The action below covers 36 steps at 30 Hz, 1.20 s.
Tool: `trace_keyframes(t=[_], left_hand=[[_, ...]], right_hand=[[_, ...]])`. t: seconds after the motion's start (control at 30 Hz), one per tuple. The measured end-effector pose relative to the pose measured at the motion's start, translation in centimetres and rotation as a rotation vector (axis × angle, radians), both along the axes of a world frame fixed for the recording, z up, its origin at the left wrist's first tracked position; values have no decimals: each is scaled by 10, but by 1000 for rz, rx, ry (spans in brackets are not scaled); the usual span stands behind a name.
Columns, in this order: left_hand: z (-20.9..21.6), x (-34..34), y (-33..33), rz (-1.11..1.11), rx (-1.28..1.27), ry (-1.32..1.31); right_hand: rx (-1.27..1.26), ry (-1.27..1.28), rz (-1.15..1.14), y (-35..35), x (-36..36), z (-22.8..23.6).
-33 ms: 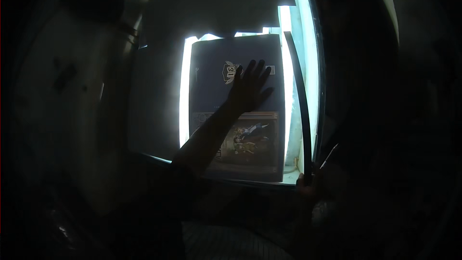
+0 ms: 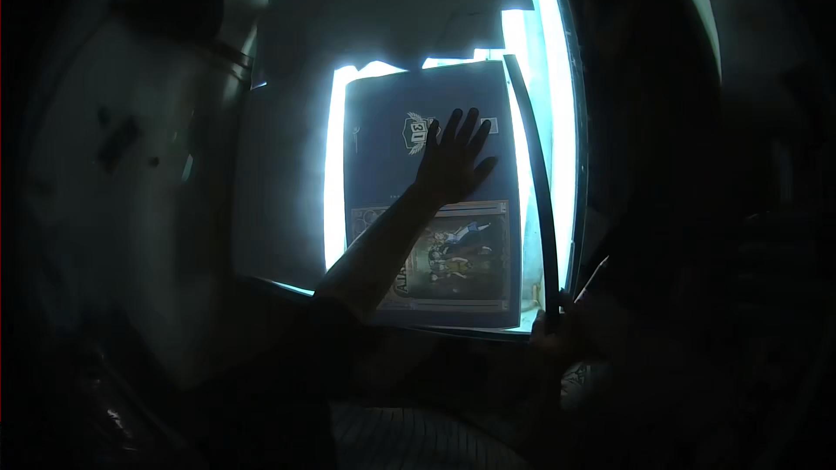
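My left hand [image 2: 455, 155] lies flat with fingers spread on a dark blue printed sheet [image 2: 383, 165], which bears a winged emblem and a picture panel [image 2: 461, 257]. The sheet rests on a brightly lit glass panel [image 2: 557, 122]. At the lower right my right hand [image 2: 562, 339], deep in shadow, is closed around the near end of a long dark strip [image 2: 538, 165], like a ruler. This strip runs along the sheet's right side, its far end at the sheet's far right corner. A thin pale-edged shape [image 2: 594, 274] sticks up beside my right hand; its kind is unclear.
Large dark sheets [image 2: 383, 9] with ragged edges cover the far part of the lit panel, and another dark sheet [image 2: 283, 183] covers its left. The panel's dark frame [image 2: 576, 104] runs down the right. A dark object [image 2: 174, 4] stands at the far left.
The dark strip has shifted left, its far end now meeting the sheet's corner. The sheet's near right corner lies slightly farther right. My left hand stays put, and the picture is brighter.
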<state>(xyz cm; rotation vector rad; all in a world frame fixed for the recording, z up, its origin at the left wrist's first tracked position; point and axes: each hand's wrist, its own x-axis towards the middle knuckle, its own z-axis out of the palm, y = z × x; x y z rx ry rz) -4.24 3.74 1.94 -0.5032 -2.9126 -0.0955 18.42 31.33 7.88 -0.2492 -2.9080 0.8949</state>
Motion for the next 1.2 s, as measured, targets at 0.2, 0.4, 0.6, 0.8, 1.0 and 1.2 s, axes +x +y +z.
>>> trace_keyframes(t=[0.2,0.4,0.6,0.8,1.0,1.2], left_hand=[[0,-4,8,139,63,36],[17,-47,-10,78,151,-198],[5,-48,-16,20,57,-33],[-5,-57,-19,82,-31,-126],[-7,-55,-17,-28,-43,-73],[2,-53,-3,-13,-7,-117]], right_hand=[[-293,-54,79,-37,-20,-1],[-158,6,136,-36,-19,-18],[-154,51,100,-41,-17,-25],[-131,-47,127,-20,14,-4],[-47,-308,198,3,58,17],[-6,-238,105,2,73,-9]])
